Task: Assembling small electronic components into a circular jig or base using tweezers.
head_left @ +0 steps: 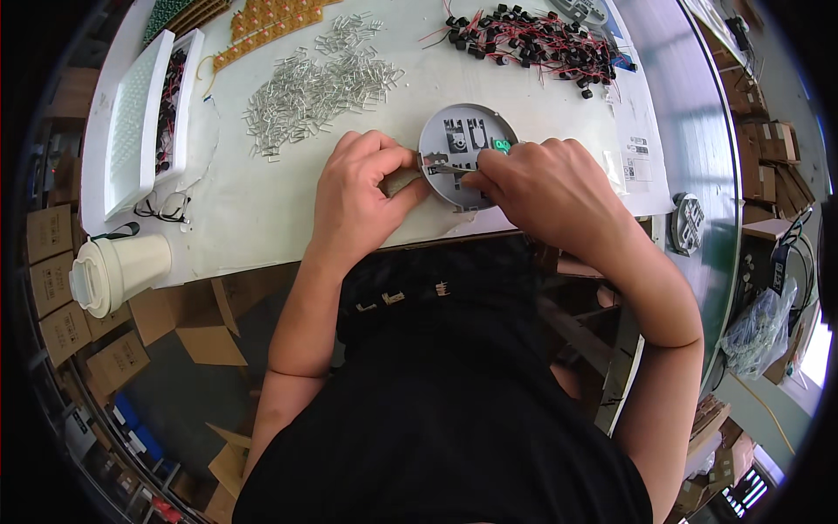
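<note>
A round grey plastic housing rests near the table's front edge, its open side up and its moulded slots showing. My left hand is closed in a pinch on the housing's left rim. A small green part sits inside at the right. My right hand reaches over the right rim with its fingers closed on thin metal tweezers. Their tip points left, toward the inner wall beside my left fingertips. Whether the tip grips anything is too small to tell.
Behind my left hand lies a heap of small U-shaped metal pieces. Black buzzers with red wires are piled at the back right. White foam trays and a cream lidded cup stand left. Another grey housing lies right.
</note>
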Tool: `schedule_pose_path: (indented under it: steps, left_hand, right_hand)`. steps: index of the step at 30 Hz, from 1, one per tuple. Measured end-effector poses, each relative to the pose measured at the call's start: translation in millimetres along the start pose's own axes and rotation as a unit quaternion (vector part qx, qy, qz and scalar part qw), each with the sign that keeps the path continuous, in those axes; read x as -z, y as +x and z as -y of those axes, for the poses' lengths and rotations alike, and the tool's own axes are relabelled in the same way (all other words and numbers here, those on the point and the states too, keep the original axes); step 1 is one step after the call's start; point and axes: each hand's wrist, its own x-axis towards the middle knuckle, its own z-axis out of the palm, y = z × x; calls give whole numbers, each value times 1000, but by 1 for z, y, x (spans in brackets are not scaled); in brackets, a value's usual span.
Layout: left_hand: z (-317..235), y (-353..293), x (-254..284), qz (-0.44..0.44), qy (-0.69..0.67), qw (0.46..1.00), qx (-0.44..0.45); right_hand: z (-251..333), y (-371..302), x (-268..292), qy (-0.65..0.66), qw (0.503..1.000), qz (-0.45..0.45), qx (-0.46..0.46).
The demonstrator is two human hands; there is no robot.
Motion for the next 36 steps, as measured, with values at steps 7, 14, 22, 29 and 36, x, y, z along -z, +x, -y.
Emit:
schedule_pose_path:
  steps: [7,14,22,29,36]
  left_hand:
    - [0,7,-3,-37,40,994,-97]
    - [-8,0,-3,-36,-264,964,22]
    - [2,-6,6,-52,-114,992,8]
    - [3,-9,3,-15,-61,998,10]
    - [6,-12,4,-77,-62,993,-58]
  right_hand:
    - [9,-6,7,-80,995,-8,-52]
    - [2,-25,-6,120,973,-194,-16]
    - [-309,-147,15,176,730,-452,-481]
    - [-322,-287,27,129,731,-329,-584]
    - [-107,-303,11,164,841,-173,-486]
